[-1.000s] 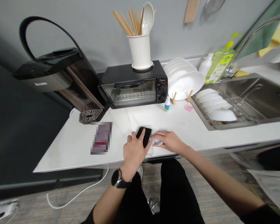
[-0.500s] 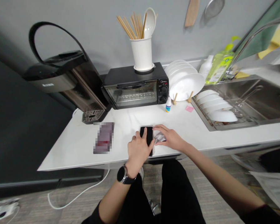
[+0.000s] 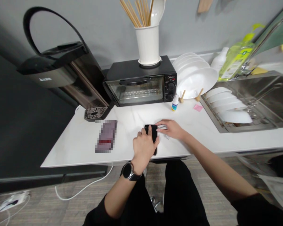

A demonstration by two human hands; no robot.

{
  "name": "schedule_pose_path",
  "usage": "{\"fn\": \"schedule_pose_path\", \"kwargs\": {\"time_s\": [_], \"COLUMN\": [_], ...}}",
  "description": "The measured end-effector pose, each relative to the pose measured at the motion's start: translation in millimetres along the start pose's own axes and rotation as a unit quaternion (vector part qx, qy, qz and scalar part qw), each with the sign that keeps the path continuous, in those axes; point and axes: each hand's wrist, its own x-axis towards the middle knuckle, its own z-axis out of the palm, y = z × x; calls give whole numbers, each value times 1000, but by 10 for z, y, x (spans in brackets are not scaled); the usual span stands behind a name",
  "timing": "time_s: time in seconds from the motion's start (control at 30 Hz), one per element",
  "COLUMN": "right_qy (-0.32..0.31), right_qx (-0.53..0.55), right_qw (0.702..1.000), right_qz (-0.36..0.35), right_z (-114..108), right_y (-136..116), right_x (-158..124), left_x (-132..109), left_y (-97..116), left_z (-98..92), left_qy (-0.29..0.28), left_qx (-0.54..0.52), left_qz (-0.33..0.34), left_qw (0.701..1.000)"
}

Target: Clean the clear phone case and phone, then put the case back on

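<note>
A black smartphone point(image 3: 154, 131) lies on the white countertop point(image 3: 129, 116) near its front edge. My left hand point(image 3: 143, 143) rests over it from the left, index finger stretched along the dark face and thumb at the right edge, holding it against the counter. At the phone's upper right edge, my right hand point(image 3: 174, 129) has its fingers curled in a pinch. Between them shows a thin, clear or whitish piece point(image 3: 163, 127), partly hidden; its kind is not plain. To the left lies a flat, blurred-out purplish item point(image 3: 106, 136), apart from both hands.
Behind stand a drink dispenser point(image 3: 77, 75), a toaster oven point(image 3: 139, 88) bearing a white cup point(image 3: 147, 44) of chopsticks, and racked plates point(image 3: 195, 81). A small bottle point(image 3: 174, 103) and pink slip point(image 3: 198, 107) sit before the plates. The sink point(image 3: 269, 94) is at right.
My right hand has shifted slightly up along the phone's edge, and less of the whitish piece shows under its fingers. The left hand stays on the phone. The view has tilted down a little.
</note>
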Motion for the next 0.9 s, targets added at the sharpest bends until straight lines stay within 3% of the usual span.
{"fn": "schedule_pose_path", "kwargs": {"time_s": [0.33, 0.9], "right_qy": [25, 103], "right_qx": [27, -17], "right_qw": [999, 989], "right_qz": [25, 106], "right_z": [18, 113], "right_y": [44, 47], "right_x": [6, 108], "left_x": [41, 177], "left_y": [-81, -130], "left_z": [174, 225], "left_qy": [94, 129], "left_qx": [-20, -73], "left_qz": [10, 14], "left_qw": [995, 989]}}
